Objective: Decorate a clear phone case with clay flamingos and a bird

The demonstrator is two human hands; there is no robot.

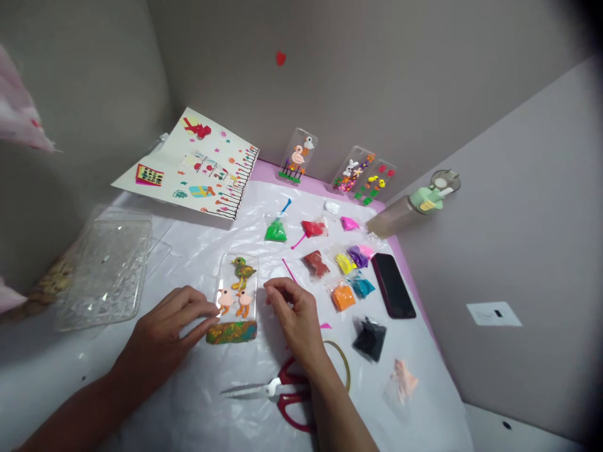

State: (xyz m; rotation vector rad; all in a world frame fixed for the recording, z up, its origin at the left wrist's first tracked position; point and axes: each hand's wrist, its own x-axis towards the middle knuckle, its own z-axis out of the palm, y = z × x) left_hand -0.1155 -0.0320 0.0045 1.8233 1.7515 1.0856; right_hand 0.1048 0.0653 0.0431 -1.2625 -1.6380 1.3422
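Note:
A clear phone case (252, 262) lies flat on the plastic-covered table, bearing a green-brown clay duck (244, 271) and two small pink clay birds with orange legs. A strip of mottled green and orange clay (232, 333) crosses its lower end. My left hand (176, 317) grips the case's left edge between thumb and fingertips. Just right of the case, my right hand (294, 311) is closed in a pinch; whatever is between the fingertips, if anything, is too small to see. Scissors with red handles (273, 388) lie partly under my right forearm.
Bags of coloured clay, such as orange (343, 297) and black (370, 339), spread to the right near a dark phone (394, 285). Three decorated cases lean on the wall beside a bottle (400, 213). A sticker-covered card (188, 169) and a clear plastic sleeve (110, 270) are left.

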